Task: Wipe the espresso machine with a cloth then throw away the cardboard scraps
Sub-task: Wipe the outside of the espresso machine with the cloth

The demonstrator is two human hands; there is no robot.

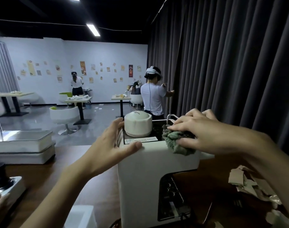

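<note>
A white espresso machine stands on a dark wooden counter in front of me, with a round white lid on its dark top. My left hand grips the machine's top left edge, thumb on the front rim. My right hand presses a crumpled grey-green cloth onto the top right of the machine, and part of the cloth hangs over the front edge. Torn cardboard scraps lie in a pile on the counter to the right of the machine.
Two stacked white appliances sit on the counter at left, a smaller white device nearer me. A dark curtain hangs close behind at right. Beyond are café tables, white chairs and two people with headsets.
</note>
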